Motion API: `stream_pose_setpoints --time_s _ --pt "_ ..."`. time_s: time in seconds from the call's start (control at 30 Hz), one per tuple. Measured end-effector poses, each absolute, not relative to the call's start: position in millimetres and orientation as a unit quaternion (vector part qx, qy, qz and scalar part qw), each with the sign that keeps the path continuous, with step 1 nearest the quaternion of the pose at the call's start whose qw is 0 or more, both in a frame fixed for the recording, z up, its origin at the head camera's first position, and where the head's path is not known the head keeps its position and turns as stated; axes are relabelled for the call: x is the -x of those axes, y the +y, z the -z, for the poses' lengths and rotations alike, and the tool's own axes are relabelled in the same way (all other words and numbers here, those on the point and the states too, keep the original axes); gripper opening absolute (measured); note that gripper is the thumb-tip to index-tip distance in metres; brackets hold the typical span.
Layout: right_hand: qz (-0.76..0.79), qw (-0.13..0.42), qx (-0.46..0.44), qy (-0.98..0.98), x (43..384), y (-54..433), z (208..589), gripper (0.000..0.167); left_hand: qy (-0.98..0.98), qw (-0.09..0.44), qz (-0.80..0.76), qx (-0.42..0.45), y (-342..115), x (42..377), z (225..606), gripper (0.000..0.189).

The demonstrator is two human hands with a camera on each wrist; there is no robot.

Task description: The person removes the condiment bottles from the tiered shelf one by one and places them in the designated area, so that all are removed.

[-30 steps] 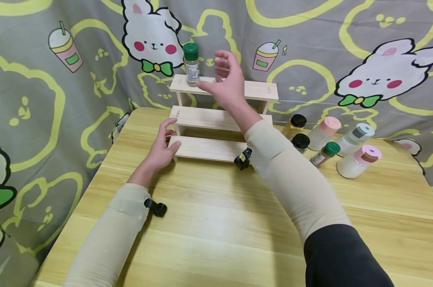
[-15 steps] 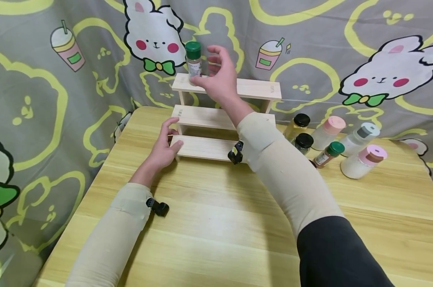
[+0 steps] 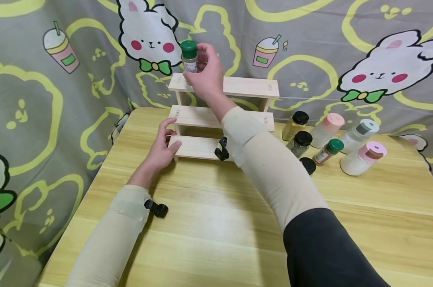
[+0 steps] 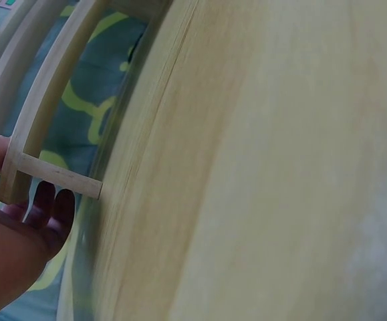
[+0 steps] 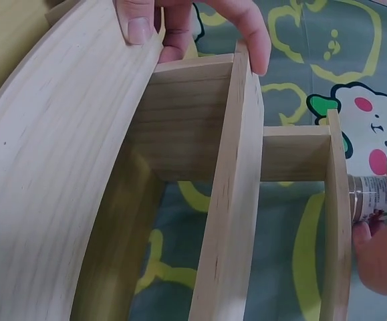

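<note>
A three-tier wooden rack [image 3: 196, 148] stands at the back of the table. My left hand [image 3: 160, 147] grips its left end, thumb on the lowest shelf and index finger up at the middle one. In the left wrist view the left hand's fingers [image 4: 61, 212] curl under the shelf end. On the top shelf, near its left end, a spice jar [image 3: 189, 57] with a green cap and a white label stands upright. My right hand [image 3: 207, 75] holds this jar, thumb across its front and fingers behind. The right wrist view shows the jar's base [image 5: 373, 195] at the top shelf.
Right of the rack stand several seasoning containers: black-capped jars [image 3: 300, 144], a second green-capped jar [image 3: 327, 152], a pink-lidded bottle [image 3: 326, 129], a grey-and-white-lidded one [image 3: 359, 136] and a pink-and-brown-lidded one [image 3: 362, 158]. A patterned curtain [image 3: 306, 36] hangs behind the table [image 3: 209, 231].
My right hand has moved left along the top shelf, and its fingers have come round the green-capped jar. The left hand has kept its hold on the rack.
</note>
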State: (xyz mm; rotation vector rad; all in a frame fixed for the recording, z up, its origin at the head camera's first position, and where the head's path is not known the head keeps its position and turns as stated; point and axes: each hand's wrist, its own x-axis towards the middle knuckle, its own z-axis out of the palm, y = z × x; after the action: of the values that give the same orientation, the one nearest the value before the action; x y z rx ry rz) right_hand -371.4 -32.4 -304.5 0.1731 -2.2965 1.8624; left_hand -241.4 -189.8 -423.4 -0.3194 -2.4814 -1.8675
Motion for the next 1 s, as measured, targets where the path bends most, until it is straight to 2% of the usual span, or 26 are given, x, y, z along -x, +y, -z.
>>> stream_pose_setpoints --time_s 0.2,0.43,1.0 --pt "-0.609 0.104 -0.049 -0.785 371 -35 303 0.062 -0.795 0.012 0.598 0.103 -189 242 425 0.063" --pt "-0.607 0.107 -0.049 -0.786 369 -32 301 0.059 -0.793 0.018 0.602 0.097 -198 259 455 0.069" --pt "-0.627 0.12 -0.067 -0.767 352 -14 290 0.059 -0.79 0.021 0.604 0.098 -198 257 456 0.07"
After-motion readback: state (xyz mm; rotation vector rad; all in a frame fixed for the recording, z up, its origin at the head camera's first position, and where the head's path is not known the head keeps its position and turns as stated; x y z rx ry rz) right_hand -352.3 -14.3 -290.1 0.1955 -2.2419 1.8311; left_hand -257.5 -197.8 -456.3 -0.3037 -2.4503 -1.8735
